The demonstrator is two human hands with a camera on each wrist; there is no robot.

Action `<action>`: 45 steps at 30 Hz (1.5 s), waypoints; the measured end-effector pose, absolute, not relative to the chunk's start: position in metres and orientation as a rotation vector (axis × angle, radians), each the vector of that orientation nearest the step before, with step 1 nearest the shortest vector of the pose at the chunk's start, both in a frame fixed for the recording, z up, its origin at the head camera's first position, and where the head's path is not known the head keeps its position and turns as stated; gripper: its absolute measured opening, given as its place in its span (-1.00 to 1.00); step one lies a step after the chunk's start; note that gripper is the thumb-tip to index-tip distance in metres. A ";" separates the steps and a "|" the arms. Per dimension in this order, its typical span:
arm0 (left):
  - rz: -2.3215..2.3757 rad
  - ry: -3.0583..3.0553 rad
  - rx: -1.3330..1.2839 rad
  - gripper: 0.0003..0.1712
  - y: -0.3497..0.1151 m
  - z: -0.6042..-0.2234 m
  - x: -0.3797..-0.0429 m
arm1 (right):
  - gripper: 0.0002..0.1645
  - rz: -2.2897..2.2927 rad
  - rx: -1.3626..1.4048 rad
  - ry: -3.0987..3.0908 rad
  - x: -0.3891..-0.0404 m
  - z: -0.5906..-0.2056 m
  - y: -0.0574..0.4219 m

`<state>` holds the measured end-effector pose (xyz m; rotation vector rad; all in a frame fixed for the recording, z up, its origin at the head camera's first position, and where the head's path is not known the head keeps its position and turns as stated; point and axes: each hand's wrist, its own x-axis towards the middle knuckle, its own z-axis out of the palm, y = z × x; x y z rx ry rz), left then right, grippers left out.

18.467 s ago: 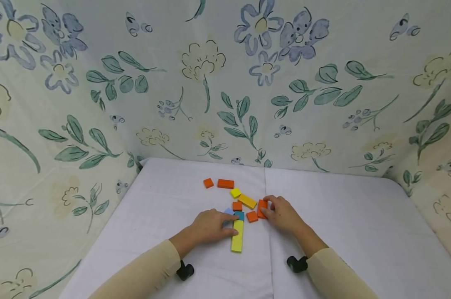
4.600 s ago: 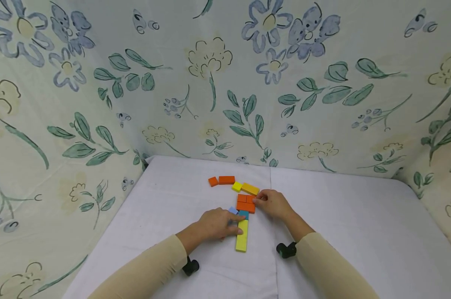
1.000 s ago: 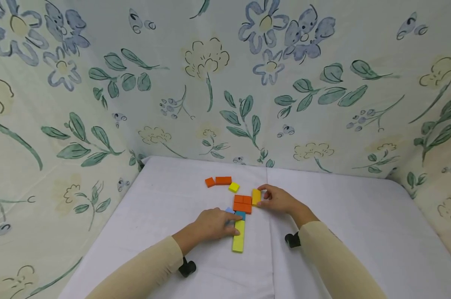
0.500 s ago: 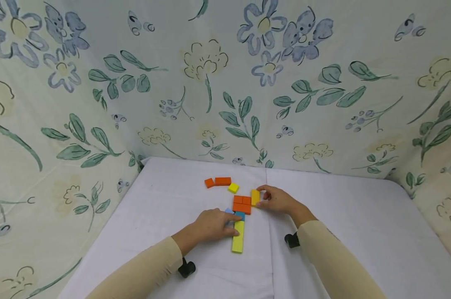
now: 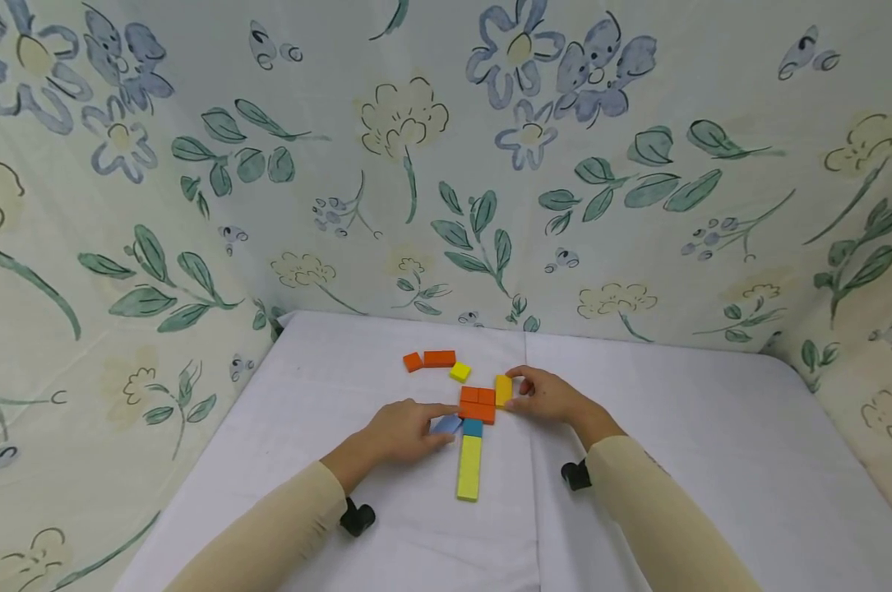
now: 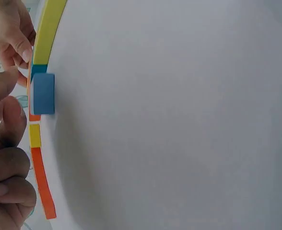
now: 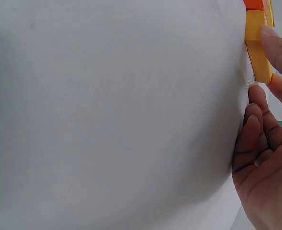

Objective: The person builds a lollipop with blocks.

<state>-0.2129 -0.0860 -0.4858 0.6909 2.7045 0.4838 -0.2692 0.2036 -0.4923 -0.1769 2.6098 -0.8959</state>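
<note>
In the head view, two small orange blocks (image 5: 469,395) sit side by side against a longer orange block (image 5: 478,413). Below them a teal block (image 5: 473,427) meets the end of a long lime-yellow block (image 5: 469,470). My left hand (image 5: 399,431) stretches its index finger to the long orange block's left edge, its other fingers bent in the left wrist view. A blue block (image 6: 44,94) stands beside the teal one, partly hidden by that hand in the head view. My right hand (image 5: 552,396) pinches an amber block (image 5: 503,391) between thumb and index finger, right of the orange group.
Farther back lie a small yellow block (image 5: 460,372), an orange bar (image 5: 440,359) and a small orange square (image 5: 413,362). A white cloth (image 5: 682,460) covers the table, with a fold running right of the blocks. Floral fabric (image 5: 446,164) hangs behind and at the sides.
Earlier, the orange blocks came together, and the amber block was turned and brought to their right. Just now, my left hand has left the teal and lime-yellow blocks and shifted up and left.
</note>
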 end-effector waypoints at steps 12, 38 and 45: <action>0.460 2.619 0.677 -0.32 -0.106 -0.487 -0.220 | -0.33 -0.873 -0.184 2.621 -0.270 -0.492 0.202; 0.473 2.730 0.489 -0.39 -0.108 -0.492 -0.238 | -0.34 -0.913 -0.162 2.600 -0.268 -0.490 0.203; 0.452 2.796 0.465 -0.41 -0.097 -0.493 -0.248 | -0.35 -0.923 -0.163 2.609 -0.266 -0.491 0.203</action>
